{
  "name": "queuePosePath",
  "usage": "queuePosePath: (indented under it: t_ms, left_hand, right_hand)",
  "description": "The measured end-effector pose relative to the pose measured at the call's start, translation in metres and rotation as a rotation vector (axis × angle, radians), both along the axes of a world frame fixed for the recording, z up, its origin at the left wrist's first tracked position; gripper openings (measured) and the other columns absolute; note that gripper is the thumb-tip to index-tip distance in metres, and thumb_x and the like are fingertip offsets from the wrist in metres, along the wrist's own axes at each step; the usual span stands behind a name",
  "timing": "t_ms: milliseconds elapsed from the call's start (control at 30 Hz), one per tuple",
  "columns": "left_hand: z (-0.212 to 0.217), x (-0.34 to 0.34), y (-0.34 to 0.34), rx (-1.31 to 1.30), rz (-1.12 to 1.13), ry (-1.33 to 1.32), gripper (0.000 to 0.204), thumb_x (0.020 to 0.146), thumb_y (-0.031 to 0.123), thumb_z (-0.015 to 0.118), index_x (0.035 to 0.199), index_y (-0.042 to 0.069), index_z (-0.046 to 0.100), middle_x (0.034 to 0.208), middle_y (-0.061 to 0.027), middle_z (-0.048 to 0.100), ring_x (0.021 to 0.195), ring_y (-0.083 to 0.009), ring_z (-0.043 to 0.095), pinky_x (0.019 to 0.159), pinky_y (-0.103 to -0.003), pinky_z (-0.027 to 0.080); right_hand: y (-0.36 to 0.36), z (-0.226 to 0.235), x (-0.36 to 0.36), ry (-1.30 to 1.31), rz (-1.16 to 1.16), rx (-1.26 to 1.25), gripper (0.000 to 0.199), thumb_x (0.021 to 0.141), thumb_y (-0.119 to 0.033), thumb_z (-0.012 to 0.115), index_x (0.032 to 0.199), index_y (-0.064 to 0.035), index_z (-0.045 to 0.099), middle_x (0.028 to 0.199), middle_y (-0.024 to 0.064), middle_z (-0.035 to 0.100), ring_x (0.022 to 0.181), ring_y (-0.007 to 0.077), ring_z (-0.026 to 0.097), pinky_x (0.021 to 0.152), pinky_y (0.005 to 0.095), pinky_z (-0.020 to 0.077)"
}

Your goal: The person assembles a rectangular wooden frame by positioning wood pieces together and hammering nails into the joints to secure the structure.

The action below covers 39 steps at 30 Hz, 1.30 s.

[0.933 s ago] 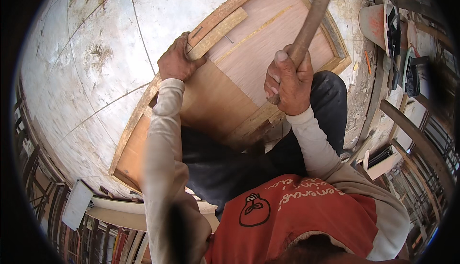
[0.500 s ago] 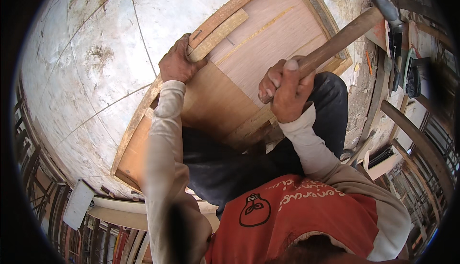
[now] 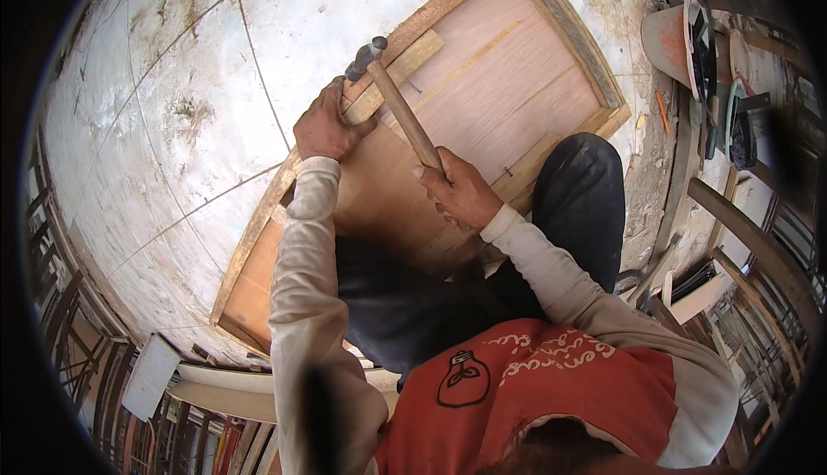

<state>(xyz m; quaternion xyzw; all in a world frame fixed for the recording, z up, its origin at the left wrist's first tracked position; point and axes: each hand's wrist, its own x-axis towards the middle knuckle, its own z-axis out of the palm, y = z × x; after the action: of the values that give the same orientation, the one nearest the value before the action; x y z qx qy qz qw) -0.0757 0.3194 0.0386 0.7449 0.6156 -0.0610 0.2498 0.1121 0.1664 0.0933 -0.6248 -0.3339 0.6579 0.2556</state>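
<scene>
A wooden panel (image 3: pixel 491 70) with a raised timber frame lies tilted across my lap and legs. My left hand (image 3: pixel 332 128) wraps round the frame's far rail and the end of a short wooden strip (image 3: pixel 418 53) laid along its inner side. In my right hand (image 3: pixel 458 191) is a hammer (image 3: pixel 403 115), gripped by its wooden handle. Its dark metal head rests at the rail just beyond my left fingers and covers the spot beneath. One nail (image 3: pixel 414 87) sticks out beside the strip, and another nail (image 3: pixel 508 170) shows at the near rail.
Under the panel is a stained, pale tiled floor (image 3: pixel 172 130). To the right stand a bucket (image 3: pixel 670 40), a thin orange stick (image 3: pixel 662 111) and curved timber pieces (image 3: pixel 749 225). Stacked wooden frames (image 3: pixel 95 363) line the lower left, near a white board (image 3: pixel 151 376).
The hammer has swung down and left from its raised position at the upper right, onto the rail. A nail seen upright there earlier is now hidden. My left hand keeps its grip.
</scene>
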Motion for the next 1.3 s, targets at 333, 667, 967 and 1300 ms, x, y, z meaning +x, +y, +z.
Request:
queuePosePath:
  t_ms: [333,667,967,1300]
  left_hand:
    - [-0.002,0.0,0.0,-0.012,0.013,0.012,0.089,0.068,0.058,0.08,0.141,0.017,0.051,0.129,-0.0061,0.065,0.114,-0.0239,0.065,0.096,-0.037,0.053]
    - [0.015,0.007,0.006,-0.085,0.039,0.027,0.088,0.068,0.057,0.079,0.141,0.017,0.05,0.13,-0.0081,0.064,0.114,-0.0262,0.065,0.098,-0.038,0.052]
    - [0.011,0.002,-0.001,-0.081,0.054,0.016,0.087,0.068,0.056,0.08,0.139,0.016,0.051,0.128,-0.01,0.065,0.114,-0.0279,0.065,0.098,-0.039,0.051]
    - [0.011,0.004,0.003,-0.09,0.063,0.009,0.084,0.069,0.054,0.08,0.136,0.012,0.052,0.126,-0.0119,0.066,0.112,-0.0287,0.065,0.096,-0.041,0.051]
  right_hand:
    - [-0.013,-0.003,-0.001,-0.25,-0.014,0.168,0.033,0.104,-0.036,0.055,0.096,-0.0062,0.044,0.063,0.0,0.045,0.046,0.0085,0.044,0.042,0.0261,0.039]
    - [-0.004,-0.01,0.004,0.028,-0.27,0.243,0.033,0.103,-0.036,0.056,0.101,-0.0049,0.045,0.064,0.0019,0.046,0.049,0.0082,0.045,0.044,0.027,0.04]
    - [0.01,0.03,0.011,0.167,-0.512,0.469,0.03,0.103,-0.032,0.055,0.097,-0.0044,0.047,0.068,0.0074,0.054,0.052,0.0099,0.053,0.045,0.0285,0.042]
    - [-0.002,0.016,-0.004,-0.085,-0.393,0.345,0.031,0.102,-0.031,0.058,0.098,-0.0011,0.049,0.063,0.0086,0.056,0.06,0.0159,0.062,0.054,0.032,0.0462]
